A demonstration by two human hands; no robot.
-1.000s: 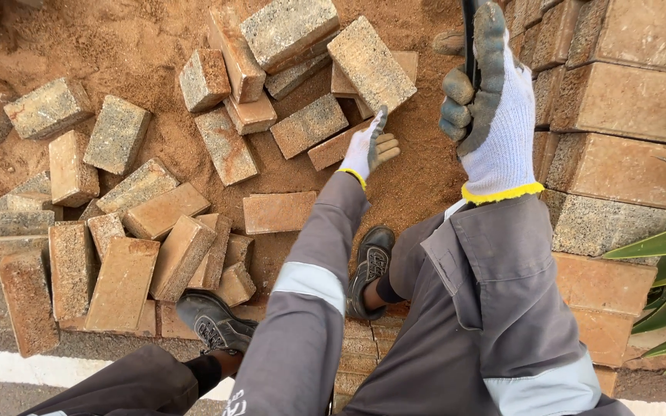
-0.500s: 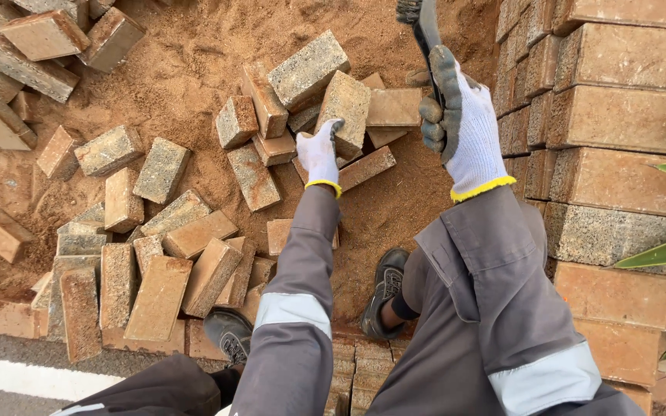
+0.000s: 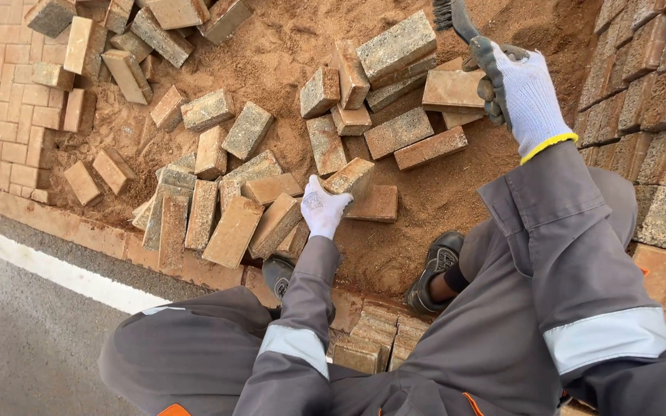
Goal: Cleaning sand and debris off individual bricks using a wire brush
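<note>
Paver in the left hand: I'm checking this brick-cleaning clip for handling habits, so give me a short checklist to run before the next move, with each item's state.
1. Left hand gloved and gripping the paver: ok.
2. Right hand gloved and closed on the brush handle: ok.
3. Brush bristles intact: cannot tell, cut off at the frame edge.
4. Paver lifted off the sand: cannot tell; one end is in the hand.
5. Shoes apart from the gripped paver: ok.
6. Ground around the feet free of loose blocks: not ok, pavers lie all around.
</note>
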